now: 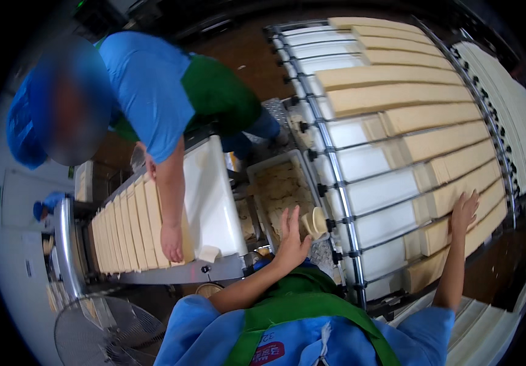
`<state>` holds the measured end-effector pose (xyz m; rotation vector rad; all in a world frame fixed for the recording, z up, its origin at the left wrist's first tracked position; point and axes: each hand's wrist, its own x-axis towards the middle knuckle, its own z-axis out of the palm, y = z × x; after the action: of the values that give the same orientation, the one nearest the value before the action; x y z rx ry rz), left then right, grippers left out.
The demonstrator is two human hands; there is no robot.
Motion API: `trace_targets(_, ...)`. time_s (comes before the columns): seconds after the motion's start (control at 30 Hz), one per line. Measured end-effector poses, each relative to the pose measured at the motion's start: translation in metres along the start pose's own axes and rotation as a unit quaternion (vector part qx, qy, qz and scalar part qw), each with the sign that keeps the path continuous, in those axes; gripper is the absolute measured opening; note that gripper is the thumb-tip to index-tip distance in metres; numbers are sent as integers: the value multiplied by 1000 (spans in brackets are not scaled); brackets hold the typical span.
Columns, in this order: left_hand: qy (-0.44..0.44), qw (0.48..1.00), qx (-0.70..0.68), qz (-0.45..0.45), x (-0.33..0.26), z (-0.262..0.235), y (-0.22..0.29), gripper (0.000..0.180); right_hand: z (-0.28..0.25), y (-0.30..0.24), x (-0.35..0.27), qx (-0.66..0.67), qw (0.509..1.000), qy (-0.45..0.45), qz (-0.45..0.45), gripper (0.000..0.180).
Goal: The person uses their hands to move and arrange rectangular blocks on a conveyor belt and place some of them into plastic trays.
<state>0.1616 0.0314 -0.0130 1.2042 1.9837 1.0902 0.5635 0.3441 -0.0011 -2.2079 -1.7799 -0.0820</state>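
My left hand (291, 240), its fingers stretched apart, is in front of my body at the near end of a bin (306, 163) of pale dough-like scraps. Just right of its fingertips are a few small pale pieces (315, 223); whether the hand touches them I cannot tell. Over on the right, my right hand (463, 212) rests with spread fingers on a long beige dough-like strip (452, 195). That strip lies with several others across a rack (349, 226) of white trays (376, 189) and metal rods.
Across to the left, a co-worker in blue and green leans over a conveyor (205, 174), one hand (171, 243) at a row of beige strips (132, 226). A fan (107, 332) stands at the lower left. White trays (501, 91) line the far right.
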Motion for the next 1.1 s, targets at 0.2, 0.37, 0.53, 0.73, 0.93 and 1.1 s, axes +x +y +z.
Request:
trace_targets(0.2,26,995,-94,1,-29,-48,-26,56,0,-88,-81,169,965,4,-199,54)
trace_targets(0.37,246,966,-63,59,-70,-106,-61,40,-18,-201,-162,262,908,-53,-324,49)
trace_targets(0.53,437,888,123,-77,-108,-194,-139,49,-28,-289,-244,366,792,-85,-481,46)
trace_targets(0.73,417,837,130,-331,-164,-245,-235,83,-59,-425,-376,388,610,-178,-668,33)
trace_targets(0.93,365,863,92,-337,-141,-261,-212,81,22,-544,-480,312,637,-247,-660,42)
trace_targets(1.1,343,887,42,-306,-141,-268,-214,80,52,-648,-532,178,720,-279,-610,61)
